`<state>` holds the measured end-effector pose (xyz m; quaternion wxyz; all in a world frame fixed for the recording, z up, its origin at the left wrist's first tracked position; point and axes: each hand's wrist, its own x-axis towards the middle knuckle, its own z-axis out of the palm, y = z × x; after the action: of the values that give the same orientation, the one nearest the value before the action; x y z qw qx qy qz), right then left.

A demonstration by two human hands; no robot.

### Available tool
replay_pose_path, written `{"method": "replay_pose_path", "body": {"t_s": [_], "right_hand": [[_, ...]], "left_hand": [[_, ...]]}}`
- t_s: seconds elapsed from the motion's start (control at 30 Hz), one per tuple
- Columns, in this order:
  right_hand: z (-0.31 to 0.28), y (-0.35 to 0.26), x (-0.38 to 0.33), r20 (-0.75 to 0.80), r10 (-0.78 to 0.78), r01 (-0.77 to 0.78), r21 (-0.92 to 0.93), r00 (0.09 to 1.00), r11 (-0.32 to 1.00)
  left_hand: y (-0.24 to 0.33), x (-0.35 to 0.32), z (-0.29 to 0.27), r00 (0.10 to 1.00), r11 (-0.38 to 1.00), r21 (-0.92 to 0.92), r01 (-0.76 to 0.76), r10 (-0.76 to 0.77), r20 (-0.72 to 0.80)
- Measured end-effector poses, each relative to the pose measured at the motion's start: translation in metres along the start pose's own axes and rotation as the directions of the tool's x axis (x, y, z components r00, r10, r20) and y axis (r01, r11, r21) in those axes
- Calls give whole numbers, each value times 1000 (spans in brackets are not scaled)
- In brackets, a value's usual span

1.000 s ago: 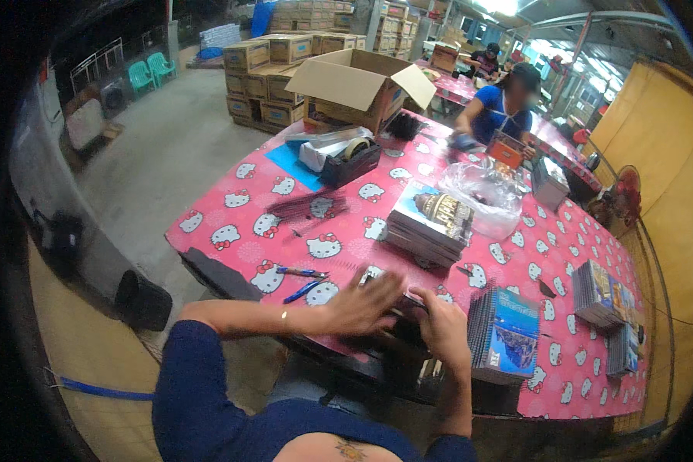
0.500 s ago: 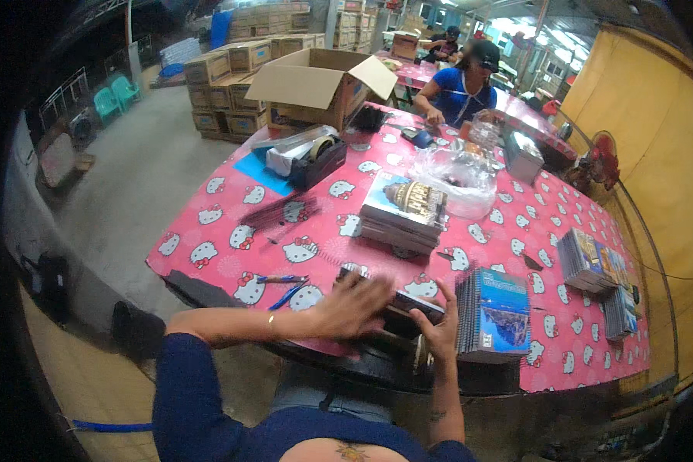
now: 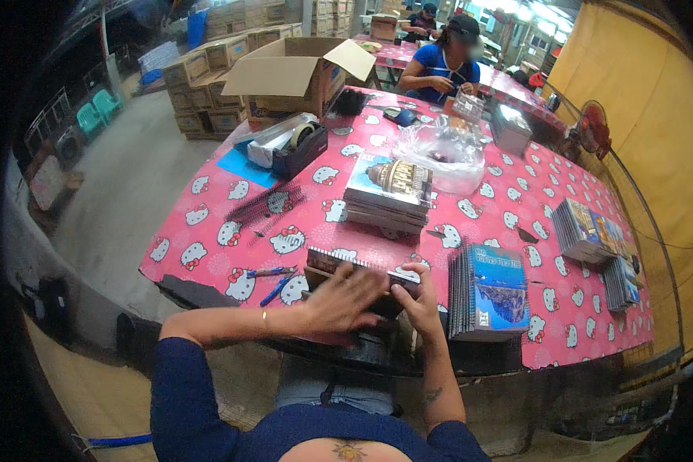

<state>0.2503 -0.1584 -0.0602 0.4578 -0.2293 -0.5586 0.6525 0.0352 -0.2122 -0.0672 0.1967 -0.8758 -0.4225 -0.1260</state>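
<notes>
At the table's near edge, a dark spiral-bound notebook [image 3: 319,260] stands tilted on its side, its coil edge up. My left hand [image 3: 345,299] lies across its face with fingers stretched out, slightly smeared by motion. The right end of the notebook sits between the thumb and fingers of my right hand [image 3: 417,302]. My palms hide much of its cover. Just to the right is a stack of blue-covered spiral notebooks [image 3: 500,285]. Farther back rests another notebook stack [image 3: 389,185] with a domed building on top.
Pens [image 3: 273,285] and loose black binding coils [image 3: 266,202] lie left on the pink tablecloth [image 3: 208,266]. A tape dispenser [image 3: 300,150], an open carton [image 3: 285,85] and clear plastic bags [image 3: 446,158] stand beyond. More notebooks [image 3: 581,231] lie right. A co-worker [image 3: 446,65] sits across.
The whole view has shifted slightly. My left hand has slid a little over the notebook, and more of its coil edge shows. My right hand still grips its end.
</notes>
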Motion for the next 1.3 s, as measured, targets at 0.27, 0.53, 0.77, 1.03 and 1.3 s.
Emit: {"method": "replay_pose_path", "body": {"t_s": [0.27,0.53,0.77,1.03,1.3], "right_hand": [[-9,2,-2,80,40,-20,-237,996,971],[-15,11,-1,98,1,21,-219,995,975],[-22,18,-2,75,-25,51,-373,997,926],[-7,10,-1,3,-79,74,-392,997,917],[59,-15,-59,-141,-304,156,-619,942,770]], "left_hand": [[11,-8,2,995,981,-166,-96,94,-23],[16,9,-11,991,975,-176,-135,128,-47],[23,13,3,990,984,-137,-118,106,-92],[37,14,-20,956,901,-418,118,-216,-197],[38,-5,-25,756,61,-943,326,-616,222]]}}
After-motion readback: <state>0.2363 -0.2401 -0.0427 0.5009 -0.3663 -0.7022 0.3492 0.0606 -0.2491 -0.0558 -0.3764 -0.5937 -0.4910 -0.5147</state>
